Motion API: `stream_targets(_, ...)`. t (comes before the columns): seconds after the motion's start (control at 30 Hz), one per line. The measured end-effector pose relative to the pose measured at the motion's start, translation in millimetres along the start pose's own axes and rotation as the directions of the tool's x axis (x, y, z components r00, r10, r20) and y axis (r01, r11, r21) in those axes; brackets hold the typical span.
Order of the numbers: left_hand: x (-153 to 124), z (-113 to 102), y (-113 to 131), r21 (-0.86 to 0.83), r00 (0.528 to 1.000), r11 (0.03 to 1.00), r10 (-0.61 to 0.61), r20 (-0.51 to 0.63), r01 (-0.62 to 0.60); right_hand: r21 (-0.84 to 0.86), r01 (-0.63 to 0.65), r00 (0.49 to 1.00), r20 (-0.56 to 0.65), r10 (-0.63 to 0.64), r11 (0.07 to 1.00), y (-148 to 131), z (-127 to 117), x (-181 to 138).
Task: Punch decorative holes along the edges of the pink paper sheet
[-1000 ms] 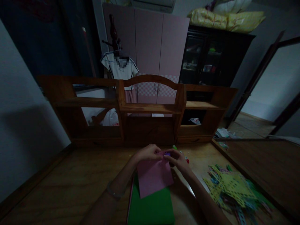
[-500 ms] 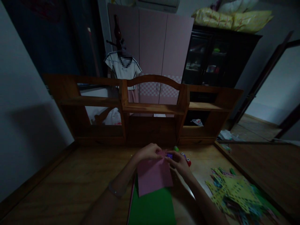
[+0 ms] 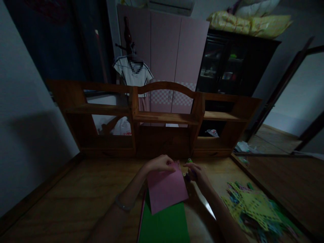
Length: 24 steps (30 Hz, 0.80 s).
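Pinching the pink paper (image 3: 167,190) at the frame's lower centre with your left hand's (image 3: 159,164) fingers, you curl your right hand's (image 3: 199,174) around a small purple item (image 3: 187,177) just beside it.

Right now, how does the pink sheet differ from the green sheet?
The pink sheet is held by the left hand; no hand shows on the green sheet. The pink sheet overlaps the green sheet in view, hiding part of it. The pink sheet's lower edge shows; the green sheet's is cut off. Both have straight edges.
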<state>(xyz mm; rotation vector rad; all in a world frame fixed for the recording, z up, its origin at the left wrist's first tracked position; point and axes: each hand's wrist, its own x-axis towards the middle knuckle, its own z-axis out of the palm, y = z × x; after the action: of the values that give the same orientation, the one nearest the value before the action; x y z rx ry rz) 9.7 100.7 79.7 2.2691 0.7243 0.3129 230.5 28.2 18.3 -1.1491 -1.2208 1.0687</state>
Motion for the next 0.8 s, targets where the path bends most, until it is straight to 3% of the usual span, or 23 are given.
stream_targets(0.17, -1, 0, 2, -0.010, 1.000, 1.000, 0.013, -0.001, -0.013, -0.054, -0.017, 0.999, 0.029, 0.019, 0.998, -6, 20, -8)
stream_targets(0.47, 2, 5, 2, -0.018, 1.000, 1.000, -0.005, 0.030, 0.006, -0.147, 0.064, 0.997, -0.024, -0.068, 0.987, 1, 19, -6)
stream_targets(0.6, 7, 10, -2, -0.009, 0.998, 0.998, 0.064, 0.013, -0.063, -0.198, 0.113, 0.992, -0.028, -0.121, 0.974, -2, 21, -7)
stream_targets(0.8, 10, 14, -5, 0.002, 0.998, 0.998, 0.057, 0.013, -0.057, -0.224, 0.157, 0.987, 0.016, -0.157, 0.962, -4, 20, -7)
